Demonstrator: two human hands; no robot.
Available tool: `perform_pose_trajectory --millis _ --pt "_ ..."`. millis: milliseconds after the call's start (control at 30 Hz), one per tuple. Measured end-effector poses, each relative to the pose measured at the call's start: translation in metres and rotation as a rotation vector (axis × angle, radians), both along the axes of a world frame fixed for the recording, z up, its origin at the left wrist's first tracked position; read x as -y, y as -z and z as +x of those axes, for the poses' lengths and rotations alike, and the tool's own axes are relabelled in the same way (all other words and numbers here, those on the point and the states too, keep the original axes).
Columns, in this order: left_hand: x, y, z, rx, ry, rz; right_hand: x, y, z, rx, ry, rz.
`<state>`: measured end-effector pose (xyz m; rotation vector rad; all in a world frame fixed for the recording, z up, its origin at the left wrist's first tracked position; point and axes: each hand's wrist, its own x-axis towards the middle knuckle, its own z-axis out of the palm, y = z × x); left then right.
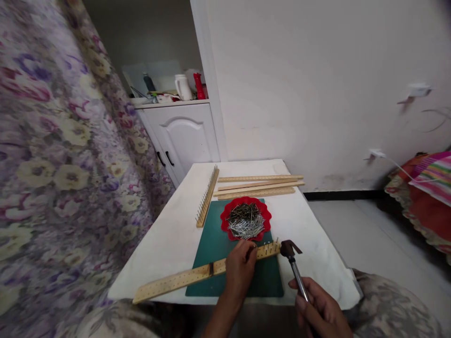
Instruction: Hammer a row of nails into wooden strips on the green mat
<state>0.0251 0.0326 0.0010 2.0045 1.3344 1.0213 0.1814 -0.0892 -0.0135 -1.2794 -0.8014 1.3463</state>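
My right hand (319,307) is closed around the handle of a claw hammer (299,277); the hammer's dark head is just beside the right end of a wooden strip (179,280). Several nails (271,246) stand upright in that end. Rows of small holes run along the strip, which lies aslant over a green mat (207,244). Above the strip, my left hand (241,265) has its fingers pinched together; anything between them is too small to make out. Just beyond that hand is a red scalloped bowl (225,225) filled with loose nails (246,220).
A strip studded with upright nails (207,197) lies at the table's left. Several wooden strips (260,184) lie along the far side of the white-covered table (169,244). A floral curtain (70,164) hangs at the left, and a white cabinet (186,134) stands behind.
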Motion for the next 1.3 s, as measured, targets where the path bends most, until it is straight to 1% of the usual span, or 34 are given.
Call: perform_pose_trajectory --millis 200,367,467,567,767,867,1000,1167,1300 --pt "-0.007 0.005 0.003 -0.107 0.003 -0.006 -0.002 -0.001 -0.001 0.03 -0.015 0.004" --pt "-0.007 0.007 0.003 -0.139 0.011 -0.019 -0.004 0.001 -0.003 -0.042 -0.032 0.011" --pt "-0.008 0.007 0.005 -0.148 0.013 -0.017 -0.006 -0.001 -0.002 -0.051 -0.053 0.022" --pt "-0.009 0.008 0.008 -0.166 -0.001 -0.014 -0.01 -0.007 0.0 -0.033 -0.103 0.03" --pt "-0.009 0.012 0.009 -0.151 -0.019 -0.041 -0.024 -0.018 -0.007 -0.112 -0.255 0.099" --pt "-0.009 0.014 0.009 -0.155 -0.023 -0.057 -0.032 -0.021 -0.013 -0.094 -0.251 0.135" --pt "-0.01 0.016 0.009 -0.196 -0.045 -0.04 -0.037 -0.021 -0.016 -0.056 -0.264 0.138" --pt "-0.01 0.019 0.008 -0.192 -0.04 -0.038 -0.036 -0.017 -0.015 -0.056 -0.276 0.124" --pt "-0.01 0.019 0.008 -0.176 -0.036 -0.049 -0.035 -0.015 -0.016 -0.025 -0.256 0.127"
